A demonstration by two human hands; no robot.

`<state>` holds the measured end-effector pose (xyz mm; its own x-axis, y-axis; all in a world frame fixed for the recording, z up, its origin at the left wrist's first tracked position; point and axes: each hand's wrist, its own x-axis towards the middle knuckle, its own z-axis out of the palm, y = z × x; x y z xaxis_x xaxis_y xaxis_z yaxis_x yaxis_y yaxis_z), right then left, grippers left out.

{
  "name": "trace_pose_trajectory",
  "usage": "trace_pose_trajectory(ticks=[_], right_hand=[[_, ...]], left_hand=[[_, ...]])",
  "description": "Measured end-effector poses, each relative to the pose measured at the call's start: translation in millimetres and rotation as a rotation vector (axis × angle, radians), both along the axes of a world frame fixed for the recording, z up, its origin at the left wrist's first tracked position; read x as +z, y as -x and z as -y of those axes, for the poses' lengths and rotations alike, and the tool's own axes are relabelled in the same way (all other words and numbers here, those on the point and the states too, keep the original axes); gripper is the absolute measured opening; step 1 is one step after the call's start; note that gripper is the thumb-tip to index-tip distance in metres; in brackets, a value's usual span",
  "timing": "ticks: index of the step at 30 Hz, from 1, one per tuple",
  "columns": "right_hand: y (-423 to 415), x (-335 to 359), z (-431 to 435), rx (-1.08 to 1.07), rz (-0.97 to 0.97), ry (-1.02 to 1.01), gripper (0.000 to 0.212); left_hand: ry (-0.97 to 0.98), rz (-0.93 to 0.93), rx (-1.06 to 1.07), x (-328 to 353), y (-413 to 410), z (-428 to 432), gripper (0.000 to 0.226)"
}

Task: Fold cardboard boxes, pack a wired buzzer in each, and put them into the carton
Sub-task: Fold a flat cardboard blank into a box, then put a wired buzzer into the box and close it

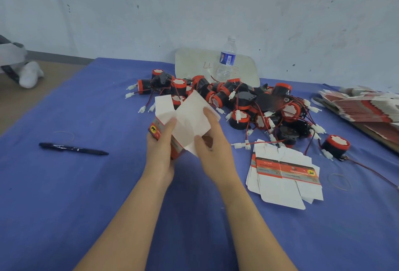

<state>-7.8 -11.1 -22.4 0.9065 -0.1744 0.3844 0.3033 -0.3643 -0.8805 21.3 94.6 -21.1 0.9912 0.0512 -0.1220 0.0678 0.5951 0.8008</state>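
The left hand [160, 147] is gripping the half-folded cardboard box [187, 117] from below, while the right hand [212, 143] is curling round its white flap.

A box [185, 119] is held over the middle of the table [64, 184], the left hand [160, 152] at its left side and the right hand [213, 141] at its right flap. Behind it and to the right lies a pile of buzzers [237, 102]. Behind the pile stands a bottle [227, 59], and behind the bottle a board [194, 63] stands against the wall [194, 11]. Well to the left of the hands lies a pen [73, 148]. Right of the hands, in front of the pile, lies a stack of flat boxes [285, 175]. One buzzer [335, 146] stands just right of the pile, with a rubber band [339, 181] in front of it. At the far right lies a second stack of flat boxes [362, 106].
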Motion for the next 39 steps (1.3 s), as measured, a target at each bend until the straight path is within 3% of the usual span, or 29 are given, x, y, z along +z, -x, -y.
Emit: trace_pose_trajectory(ticks=[4, 5, 8, 10, 13, 16, 18, 21, 25, 27, 29, 31, 35, 39], right_hand=[[-4.3, 2.5, 2.4, 0.053, -0.206, -0.396, 0.027], [-4.2, 2.8, 3.8, 0.08, -0.264, -0.382, 0.017], [-2.6, 0.3, 6.9, 0.18, -0.39, -0.249, 0.027], [-0.9, 0.5, 9.1, 0.196, -0.398, -0.177, 0.022], [-0.9, 3.8, 17.2, 0.051, -0.307, -0.134, 0.027], [-4.9, 1.5, 29.8, -0.189, -0.216, 0.11, 0.038], [-7.1, -0.7, 35.1, -0.209, -0.205, 0.192, 0.038], [-8.1, -4.1, 35.8, -0.236, -0.193, 0.164, 0.035], [-10.7, -9.7, 53.3, -0.488, -0.251, 0.171, 0.038], [-11.5, -14.9, 60.1, -0.473, -0.393, 0.391, 0.042], [-12.7, -20.7, 59.4, -0.432, -0.501, 0.644, 0.049], [-13.4, -22.6, 57.0, -0.45, -0.532, 0.692, 0.05], [-11.7, -18.4, 58.3, -0.505, -0.434, 0.506, 0.037], [-2.8, 6.2, 48.1, -0.542, 0.075, 0.123, 0.023]], left_hand=[[0.01, 0.091, -0.03, 3.3, 4.3, 3.4, 0.038], [0.002, 0.114, -0.039, 3.3, 5.5, 6.1, 0.034], [0.013, 0.135, -0.022, 4.9, 6.4, 8.9, 0.025], [-0.011, 0.138, -0.023, 3.5, 6.0, 9.4, 0.028], [-0.318, 0.177, 0.018, -0.4, 7.3, 12.6, 0.05], [-0.665, 0.322, 0.131, -7.8, 5.1, 10.8, 0.081], [-0.799, 0.374, 0.136, -10.9, 3.0, 6.7, 0.076], [-0.896, 0.221, 0.046, -14.3, -0.9, -0.7, 0.056], [-0.938, 0.123, 0.092, -16.5, -0.5, -5.9, 0.036], [-1.005, 0.12, 0.178, -15.7, 0.8, -6.4, 0.023], [-1.051, 0.131, 0.26, -15.0, 1.1, -7.6, 0.023], [-1.074, 0.149, 0.308, -13.9, 2.0, -7.7, 0.033], [-1.095, 0.19, 0.312, -14.4, 2.9, -2.9, 0.047], [-1.061, 0.293, 0.452, -7.0, 6.2, -1.9, 0.066]])
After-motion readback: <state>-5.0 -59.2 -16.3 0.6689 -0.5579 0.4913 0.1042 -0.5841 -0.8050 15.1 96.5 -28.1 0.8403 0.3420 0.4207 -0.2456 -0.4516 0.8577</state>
